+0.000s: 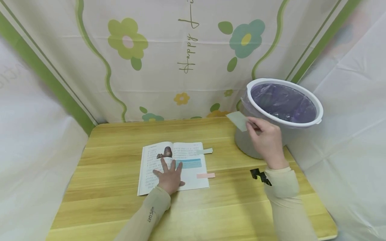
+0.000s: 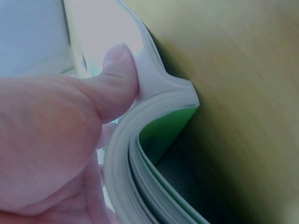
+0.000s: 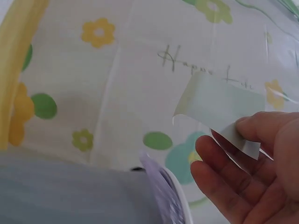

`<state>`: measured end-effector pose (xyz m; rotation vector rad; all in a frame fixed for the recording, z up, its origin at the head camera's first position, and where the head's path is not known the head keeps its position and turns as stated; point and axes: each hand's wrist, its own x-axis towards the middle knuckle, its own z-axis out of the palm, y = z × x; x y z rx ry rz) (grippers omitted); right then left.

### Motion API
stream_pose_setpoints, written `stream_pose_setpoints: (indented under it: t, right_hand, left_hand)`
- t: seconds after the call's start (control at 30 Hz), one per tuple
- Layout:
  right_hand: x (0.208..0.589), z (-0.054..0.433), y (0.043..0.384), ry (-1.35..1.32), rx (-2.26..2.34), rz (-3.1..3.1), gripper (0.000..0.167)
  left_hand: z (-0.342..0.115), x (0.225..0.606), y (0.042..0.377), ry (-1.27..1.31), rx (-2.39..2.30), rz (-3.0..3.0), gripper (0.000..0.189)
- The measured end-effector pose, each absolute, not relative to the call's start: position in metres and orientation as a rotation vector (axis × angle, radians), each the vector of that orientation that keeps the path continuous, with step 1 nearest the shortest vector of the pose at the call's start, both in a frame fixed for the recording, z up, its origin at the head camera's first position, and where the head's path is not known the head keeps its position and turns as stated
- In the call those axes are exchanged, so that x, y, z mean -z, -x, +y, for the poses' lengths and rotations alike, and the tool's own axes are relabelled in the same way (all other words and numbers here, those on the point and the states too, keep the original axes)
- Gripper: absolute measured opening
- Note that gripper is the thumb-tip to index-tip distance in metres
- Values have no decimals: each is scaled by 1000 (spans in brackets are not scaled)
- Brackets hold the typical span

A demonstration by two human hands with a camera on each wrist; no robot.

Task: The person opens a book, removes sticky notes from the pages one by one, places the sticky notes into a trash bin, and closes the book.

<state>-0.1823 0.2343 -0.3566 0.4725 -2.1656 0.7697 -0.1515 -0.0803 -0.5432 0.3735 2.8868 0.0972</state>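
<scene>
An open book (image 1: pixel 190 182) lies on the wooden table, with a pale green sticky tab (image 1: pixel 206 151) and a pink sticky tab (image 1: pixel 206 175) jutting from its right page edge. My left hand (image 1: pixel 170 179) rests on the pages with fingers spread, pressing near the centre fold. In the left wrist view the thumb (image 2: pixel 119 79) lies along the curved pages of the book (image 2: pixel 154 100). Raised beside the bin, my right hand (image 1: pixel 266 139) pinches a pale green slip of paper (image 1: pixel 237 120) between thumb and fingers. The slip (image 3: pixel 219 102) bends slightly in the right wrist view.
A grey bin (image 1: pixel 248 144) with a white rim (image 1: pixel 318 110) and a clear plastic liner stands at the table's back right. A black clip-like piece (image 1: pixel 260 176) shows by the right cuff. Flowered white curtains (image 1: pixel 163 50) enclose the wooden table (image 1: pixel 114 144).
</scene>
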Motion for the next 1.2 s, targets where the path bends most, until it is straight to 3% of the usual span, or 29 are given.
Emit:
stream_pose_setpoints:
  t: [0.67,1.2]
  right_hand:
    - [300,306,198,-278,-635,-2145,18]
    - [302,344,229,-143,-480,-2400,28]
  left_hand:
    - [-81,541,151,-363,-117,2883,83]
    - [-79,540,152,-363,-94,2884,81]
